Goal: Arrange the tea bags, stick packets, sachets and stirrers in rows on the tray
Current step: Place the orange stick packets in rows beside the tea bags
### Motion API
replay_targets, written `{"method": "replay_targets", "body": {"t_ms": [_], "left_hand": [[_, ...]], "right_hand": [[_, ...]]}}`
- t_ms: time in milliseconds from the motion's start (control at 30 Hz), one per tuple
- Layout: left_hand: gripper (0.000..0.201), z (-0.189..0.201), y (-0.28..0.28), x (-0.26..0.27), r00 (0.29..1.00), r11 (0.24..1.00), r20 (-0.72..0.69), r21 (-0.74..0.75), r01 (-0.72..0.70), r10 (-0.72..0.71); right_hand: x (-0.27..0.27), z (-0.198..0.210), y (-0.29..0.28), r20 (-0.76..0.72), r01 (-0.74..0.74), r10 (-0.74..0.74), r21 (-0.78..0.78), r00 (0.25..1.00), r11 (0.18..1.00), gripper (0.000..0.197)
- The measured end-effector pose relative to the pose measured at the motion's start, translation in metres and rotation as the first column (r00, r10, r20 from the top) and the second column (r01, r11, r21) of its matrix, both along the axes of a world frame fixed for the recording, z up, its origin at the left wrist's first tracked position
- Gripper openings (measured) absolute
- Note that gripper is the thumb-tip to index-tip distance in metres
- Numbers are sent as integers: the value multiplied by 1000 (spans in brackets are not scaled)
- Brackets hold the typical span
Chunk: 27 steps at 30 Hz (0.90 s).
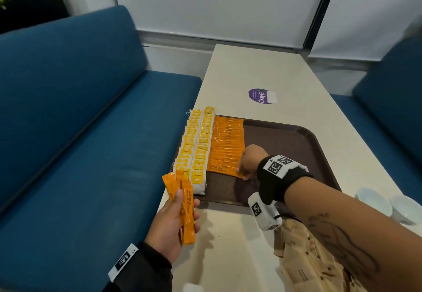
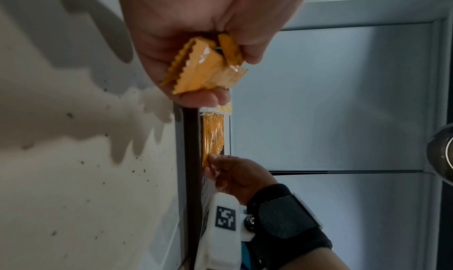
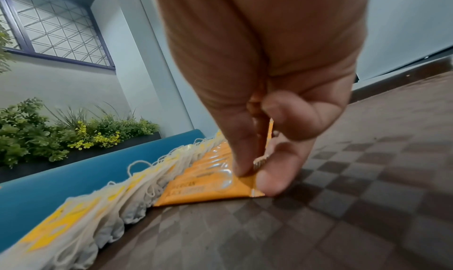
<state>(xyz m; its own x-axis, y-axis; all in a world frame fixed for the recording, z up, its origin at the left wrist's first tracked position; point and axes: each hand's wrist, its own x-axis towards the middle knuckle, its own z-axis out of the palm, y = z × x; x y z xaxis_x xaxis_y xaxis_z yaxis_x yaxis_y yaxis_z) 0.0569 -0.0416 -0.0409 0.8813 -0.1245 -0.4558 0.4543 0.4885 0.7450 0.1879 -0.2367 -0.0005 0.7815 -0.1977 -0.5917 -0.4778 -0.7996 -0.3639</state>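
A brown tray lies on the pale table. Along its left side run two rows of white tea bags with yellow tags, then a row of overlapping orange stick packets. My right hand pinches the right end of the nearest stick packet in that row, thumb and fingertips down on the tray. My left hand hovers over the table's left edge before the tray and grips a small bunch of orange stick packets, whose crimped ends show in the left wrist view.
Tan paper sachets are heaped on the table at the lower right, under my right forearm. Two small white bowls stand right of the tray. A purple sticker lies beyond it. Blue benches flank the table.
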Motion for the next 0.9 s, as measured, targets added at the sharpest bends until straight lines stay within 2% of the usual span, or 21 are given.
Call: {"method": "replay_targets", "body": {"t_ms": [167, 333, 400, 533, 600, 667, 733, 900], "left_hand": [[19, 3, -2, -2, 999, 999, -5, 1, 38, -38], [17, 5, 0, -5, 999, 999, 8, 14, 47, -47], [18, 5, 0, -6, 999, 999, 16, 4, 49, -49], [20, 5, -3, -8, 999, 999, 28, -28, 42, -41], [20, 6, -6, -9, 999, 999, 36, -25, 42, -41], [24, 6, -10, -10, 999, 999, 44, -19, 33, -33], [31, 6, -13, -11, 999, 1000, 37, -23, 1, 0], [32, 7, -19, -13, 996, 998, 62, -6, -65, 65]], "right_hand": [[3, -2, -2, 12, -7, 8, -54, 1000, 999, 13], [-3, -1, -10, 79, 30, -31, 15, 996, 999, 11], [-12, 7, -13, 168, 49, -64, 97, 984, 994, 8], [-59, 28, 2, 345, -52, -15, 182, 938, 982, 14], [-89, 32, 16, 310, -112, 17, 292, 951, 950, 19], [-116, 29, 29, 207, -177, 103, 378, 973, 909, 28], [-137, 21, 39, 145, -181, 128, 458, 981, 870, 30], [-155, 1, 40, 214, -85, -37, 532, 976, 843, 20]]}}
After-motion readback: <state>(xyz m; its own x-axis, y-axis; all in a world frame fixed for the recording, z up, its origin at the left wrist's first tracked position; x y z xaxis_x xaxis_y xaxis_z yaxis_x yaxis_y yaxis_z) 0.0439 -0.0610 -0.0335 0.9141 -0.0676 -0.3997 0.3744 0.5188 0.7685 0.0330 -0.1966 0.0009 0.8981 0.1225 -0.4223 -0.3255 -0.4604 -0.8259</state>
